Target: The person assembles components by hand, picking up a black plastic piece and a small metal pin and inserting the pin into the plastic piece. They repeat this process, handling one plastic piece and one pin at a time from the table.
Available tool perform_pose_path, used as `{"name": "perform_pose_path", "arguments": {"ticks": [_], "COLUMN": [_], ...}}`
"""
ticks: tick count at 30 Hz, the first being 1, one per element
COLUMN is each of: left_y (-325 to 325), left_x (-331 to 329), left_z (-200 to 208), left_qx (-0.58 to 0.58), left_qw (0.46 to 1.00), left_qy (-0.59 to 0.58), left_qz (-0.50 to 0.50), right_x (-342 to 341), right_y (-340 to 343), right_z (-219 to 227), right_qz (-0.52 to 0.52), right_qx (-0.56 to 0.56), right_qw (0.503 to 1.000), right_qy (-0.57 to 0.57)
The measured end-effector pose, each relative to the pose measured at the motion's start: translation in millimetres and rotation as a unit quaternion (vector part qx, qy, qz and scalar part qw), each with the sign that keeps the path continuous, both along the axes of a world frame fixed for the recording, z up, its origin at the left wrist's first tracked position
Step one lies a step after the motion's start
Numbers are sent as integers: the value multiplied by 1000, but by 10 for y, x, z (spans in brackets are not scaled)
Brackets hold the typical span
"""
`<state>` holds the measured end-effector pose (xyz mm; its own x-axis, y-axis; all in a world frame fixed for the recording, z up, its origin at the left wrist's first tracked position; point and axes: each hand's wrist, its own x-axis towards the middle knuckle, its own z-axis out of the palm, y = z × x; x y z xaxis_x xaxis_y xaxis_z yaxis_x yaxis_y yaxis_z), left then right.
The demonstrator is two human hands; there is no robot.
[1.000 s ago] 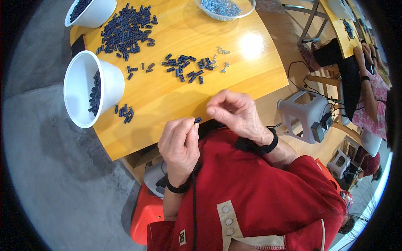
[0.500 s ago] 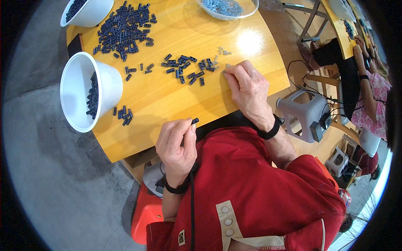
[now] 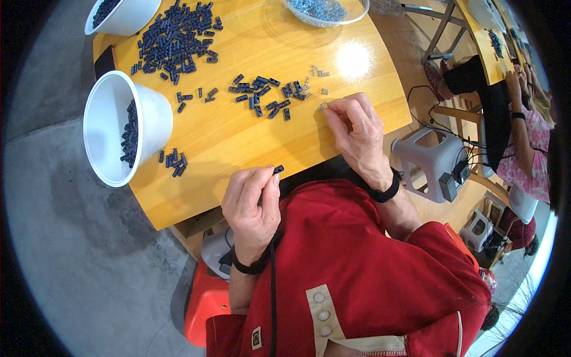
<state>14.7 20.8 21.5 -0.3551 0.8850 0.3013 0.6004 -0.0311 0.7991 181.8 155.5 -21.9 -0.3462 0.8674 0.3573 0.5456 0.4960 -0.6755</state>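
Note:
Between the thumb and fingertips of my left hand (image 3: 252, 202), a small black plastic piece (image 3: 278, 169) is pinched just over the table's near edge. My right hand (image 3: 359, 134) is closed above the tabletop, with a small silvery metal piece (image 3: 323, 106) at its fingertips. Just beyond that hand lie a few more tiny silvery pieces (image 3: 320, 72). A loose group of black plastic pieces (image 3: 257, 92) is spread over the middle of the table. Fingers hide part of both held pieces.
A large heap of black pieces (image 3: 175, 41) covers the far left. One white tub (image 3: 156, 119) lies tilted at the left edge, another white tub (image 3: 132, 16) behind it. A clear bowl (image 3: 324, 24) holds bluish bits. A grey stool (image 3: 425, 160) and co-workers are at right.
My right hand has drawn slightly right and nearer to me, and a silvery piece now shows at its fingertips. My left hand stays almost still with the black piece.

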Motion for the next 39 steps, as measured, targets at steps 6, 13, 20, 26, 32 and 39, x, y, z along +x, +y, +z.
{"name": "perform_pose_path", "arguments": {"ticks": [6, 13, 20, 26, 32, 39], "left_y": [0, -9, -13, -4, -10, -22], "left_x": [19, 30, 36, 48, 42, 57], "left_z": [16, 6, 4, -5, 23, 155], "left_qx": [-32, -35, -31, -31, -36, -26], "left_qw": [999, 999, 999, 999, 999, 995], "left_qy": [-21, -22, -13, -8, -28, -93], "left_qz": [8, 9, 7, 2, 7, 6], "right_x": [35, 124, 124, 104, 124, 129], "right_y": [-72, -1, 143, 159, 36, -124], "right_z": [43, 44, 106, 77, 130, 265], "right_qz": [-37, -17, 58, 65, 16, 129], "right_qx": [-41, -5, -2, 23, -164, -592], "right_qw": [998, 1000, 994, 992, 984, 619], "right_qy": [33, 5, -88, -106, 63, 500]}}
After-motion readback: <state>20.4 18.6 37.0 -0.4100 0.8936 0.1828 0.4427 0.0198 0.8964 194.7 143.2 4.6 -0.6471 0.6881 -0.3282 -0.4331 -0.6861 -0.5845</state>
